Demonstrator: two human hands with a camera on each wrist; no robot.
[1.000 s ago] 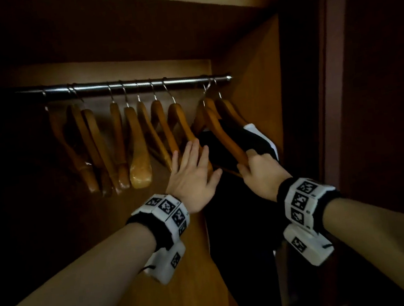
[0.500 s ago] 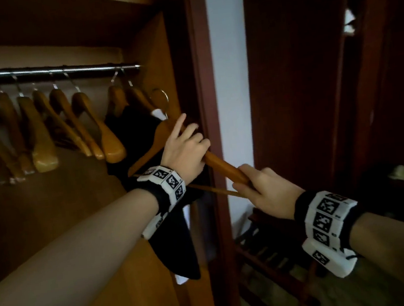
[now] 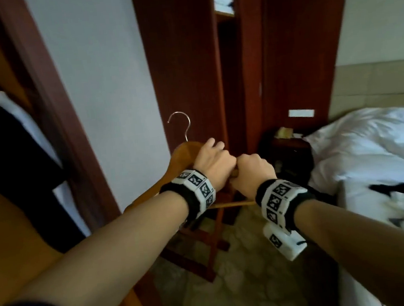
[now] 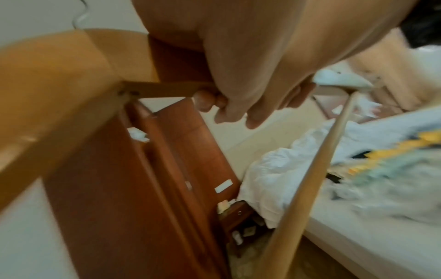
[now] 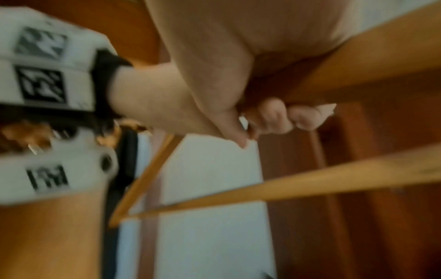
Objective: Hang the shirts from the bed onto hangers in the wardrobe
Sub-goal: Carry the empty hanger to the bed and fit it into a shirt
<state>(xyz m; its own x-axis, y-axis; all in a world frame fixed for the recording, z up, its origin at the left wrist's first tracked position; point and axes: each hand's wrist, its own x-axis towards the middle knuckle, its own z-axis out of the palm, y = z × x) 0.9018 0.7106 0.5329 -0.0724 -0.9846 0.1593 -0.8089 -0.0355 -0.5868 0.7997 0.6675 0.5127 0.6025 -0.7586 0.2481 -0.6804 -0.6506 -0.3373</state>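
Both hands, left point(image 3: 212, 163) and right point(image 3: 253, 172), grip one hanger point(image 3: 183, 155); bed point(image 3: 381, 147) at three o'clock

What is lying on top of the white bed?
On the bed, a rumpled white duvet and a dark garment show. Whatever lies under the duvet is covered.
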